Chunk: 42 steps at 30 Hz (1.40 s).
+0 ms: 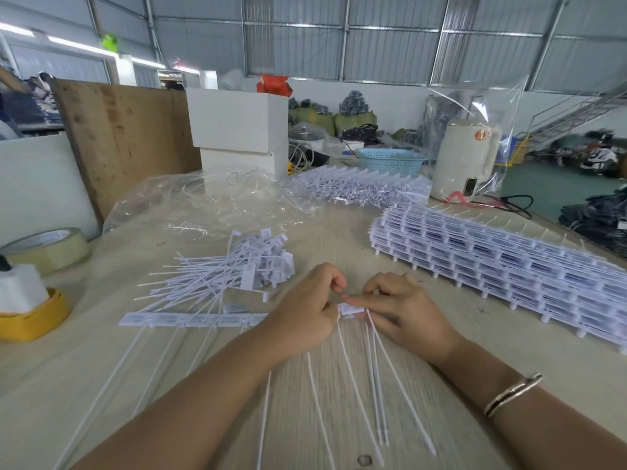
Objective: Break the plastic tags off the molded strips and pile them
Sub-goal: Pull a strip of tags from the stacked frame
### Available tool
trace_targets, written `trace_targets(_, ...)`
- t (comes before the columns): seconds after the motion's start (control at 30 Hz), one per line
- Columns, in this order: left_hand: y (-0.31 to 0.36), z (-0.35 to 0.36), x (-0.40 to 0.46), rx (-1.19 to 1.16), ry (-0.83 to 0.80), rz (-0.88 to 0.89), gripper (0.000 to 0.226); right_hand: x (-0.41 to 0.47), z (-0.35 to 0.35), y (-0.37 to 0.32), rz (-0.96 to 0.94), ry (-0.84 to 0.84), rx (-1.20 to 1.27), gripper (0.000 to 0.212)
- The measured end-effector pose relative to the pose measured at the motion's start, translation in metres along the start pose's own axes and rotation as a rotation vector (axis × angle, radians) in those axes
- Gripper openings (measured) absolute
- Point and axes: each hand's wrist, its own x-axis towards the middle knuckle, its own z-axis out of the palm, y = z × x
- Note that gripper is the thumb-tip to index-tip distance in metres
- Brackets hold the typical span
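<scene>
On the table (441, 385) before you, your left hand (302, 320) and right hand (403, 310) both pinch the molded strip (190, 320) at its right end, fingers curled; the loose tag pile (237, 273) lies just beyond.

Both bare arms reach forward and come together in the middle. The left hand (302, 313) has its fingers curled, thumb and first finger pinching. The right hand (403, 307) faces it, fingers bent, fingertips nearly touching the left ones (a thin bracelet (512, 393) sits on the right wrist). Both palms face down.
</scene>
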Motion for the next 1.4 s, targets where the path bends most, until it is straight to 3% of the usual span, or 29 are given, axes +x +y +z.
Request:
trace_targets(0.1, -0.006, -0.004, 0.001, 0.167, -0.085, -0.052, 0.008, 0.0, 0.0, 0.003, 0.004, 0.078, -0.022, 0.023)
trace_targets(0.17, -0.011, -0.005, 0.002, 0.231, -0.136, -0.085, 0.029, 0.0, 0.0, 0.003, 0.019, 0.079, -0.028, 0.021)
trace_targets(0.23, -0.014, -0.004, 0.001, 0.205, -0.171, -0.092, 0.035, -0.001, 0.002, 0.002, 0.031, 0.043, -0.018, 0.02)
trace_targets(0.47, -0.015, -0.003, 0.004, 0.056, -0.145, -0.031, 0.031, 0.002, -0.002, 0.003, 0.296, -0.066, 0.437, 0.014)
trace_targets(0.53, -0.014, -0.001, 0.003, 0.089, -0.141, 0.007, 0.032, 0.003, -0.004, 0.002, 0.388, -0.058, 0.585, 0.022)
trace_targets(0.73, -0.009, 0.0, 0.006, -0.021, -0.121, -0.002, 0.028, 0.004, -0.006, -0.001, 0.49, -0.039, 0.773, 0.03)
trace_targets(0.9, -0.013, -0.002, -0.001, -0.081, -0.19, -0.032, 0.028, -0.006, -0.018, 0.017, 0.704, 0.177, 0.689, 0.032)
trace_targets(0.97, -0.016, -0.006, -0.003, -0.106, -0.16, -0.078, 0.028, -0.008, -0.02, 0.02, 0.687, 0.059, 0.595, 0.021)
trace_targets(1.07, -0.018, -0.009, -0.002, -0.066, -0.121, -0.122, 0.026, -0.005, -0.013, 0.017, 0.563, -0.13, 0.581, 0.038)
trace_targets(1.2, -0.017, -0.008, -0.002, 0.056, -0.093, -0.131, 0.03, -0.005, -0.011, 0.019, 0.561, -0.289, 0.597, 0.049)
trace_targets(1.4, -0.013, -0.009, -0.001, 0.107, -0.083, -0.103, 0.024, -0.006, -0.008, 0.016, 0.437, -0.285, 0.53, 0.05)
